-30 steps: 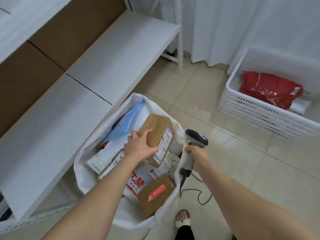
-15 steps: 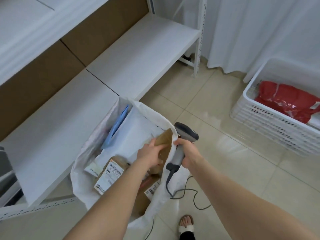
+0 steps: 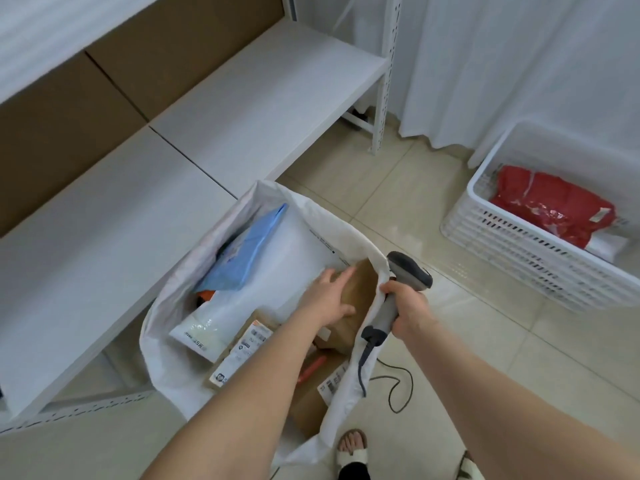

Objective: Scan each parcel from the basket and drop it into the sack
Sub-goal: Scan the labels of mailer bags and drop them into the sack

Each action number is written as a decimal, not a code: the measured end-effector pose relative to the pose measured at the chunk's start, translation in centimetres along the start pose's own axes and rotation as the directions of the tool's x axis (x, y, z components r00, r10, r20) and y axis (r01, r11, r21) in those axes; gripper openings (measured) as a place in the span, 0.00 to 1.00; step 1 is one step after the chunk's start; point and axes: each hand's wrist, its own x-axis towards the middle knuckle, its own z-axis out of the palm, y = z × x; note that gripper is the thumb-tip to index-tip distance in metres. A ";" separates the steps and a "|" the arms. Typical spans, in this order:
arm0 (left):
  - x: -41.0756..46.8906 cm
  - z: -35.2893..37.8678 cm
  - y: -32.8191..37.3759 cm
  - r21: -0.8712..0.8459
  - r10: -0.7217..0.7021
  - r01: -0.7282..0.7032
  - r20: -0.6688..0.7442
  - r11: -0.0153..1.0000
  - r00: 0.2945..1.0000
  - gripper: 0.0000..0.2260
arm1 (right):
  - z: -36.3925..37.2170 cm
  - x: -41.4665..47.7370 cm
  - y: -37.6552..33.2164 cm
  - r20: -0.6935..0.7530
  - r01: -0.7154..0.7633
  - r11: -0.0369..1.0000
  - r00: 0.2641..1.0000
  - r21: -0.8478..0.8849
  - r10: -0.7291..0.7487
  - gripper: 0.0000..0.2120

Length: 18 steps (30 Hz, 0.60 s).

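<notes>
Inside sack, left hand lies flat on brown parcel; right hand grips scanner.

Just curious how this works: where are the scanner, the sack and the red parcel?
scanner (image 3: 412, 271), head view, its grey head.
sack (image 3: 159, 358), head view, its white left wall.
red parcel (image 3: 550, 209), head view, middle of its wrapper.
</notes>
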 end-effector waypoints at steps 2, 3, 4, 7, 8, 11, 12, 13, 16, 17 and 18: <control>-1.7 -0.3 -0.3 0.038 -0.028 0.029 -0.037 0.999 0.999 0.38 | 0.0 -0.5 0.6 0.025 -0.012 1.000 1.000 -0.007 0.012 0.18; -2.5 -0.2 -0.5 0.081 -0.032 0.036 -0.053 0.996 0.998 0.36 | 0.0 -0.9 0.8 0.039 -0.014 1.000 0.999 -0.006 0.014 0.17; -3.2 -0.2 -0.7 0.100 -0.051 0.057 -0.065 0.993 0.997 0.34 | -0.1 -1.3 0.8 0.050 -0.017 1.000 0.999 -0.007 0.017 0.17; -4.5 0.1 -0.9 0.020 -0.171 0.173 -0.070 0.985 0.983 0.31 | -1.4 -2.1 1.3 0.070 -0.050 0.998 0.996 -0.034 0.052 0.18; -4.9 0.2 -0.7 0.007 -0.190 0.191 -0.079 0.981 0.979 0.30 | -2.1 -2.5 1.5 0.069 -0.073 0.997 0.995 -0.040 0.075 0.17; -5.8 -0.1 0.2 -0.049 -0.219 0.214 -0.117 0.976 0.969 0.26 | -3.7 -2.9 2.3 0.081 -0.151 0.989 0.985 -0.003 0.150 0.17; -6.3 -0.2 0.3 -0.070 -0.229 0.220 -0.142 0.973 0.963 0.25 | -3.9 -3.2 2.5 0.096 -0.177 0.984 0.980 0.022 0.174 0.18; -6.8 -0.4 0.2 -0.094 -0.254 0.239 -0.201 0.966 0.946 0.23 | -4.0 -3.5 2.8 0.124 -0.204 0.978 0.972 0.047 0.197 0.18; -9.0 -0.1 -2.0 -0.242 -0.481 0.416 -0.444 0.877 0.756 0.20 | -4.2 -3.6 4.0 0.164 -0.275 0.960 0.951 0.055 0.263 0.13; -10.1 0.4 -3.4 -0.333 -0.598 0.497 -0.475 0.801 0.646 0.20 | -4.3 -3.5 4.6 0.178 -0.287 0.958 0.944 0.023 0.279 0.10; -11.1 1.0 -5.2 -0.436 -0.697 0.545 -0.482 0.716 0.531 0.21 | -4.2 -3.3 5.1 0.175 -0.289 0.957 0.942 -0.019 0.288 0.07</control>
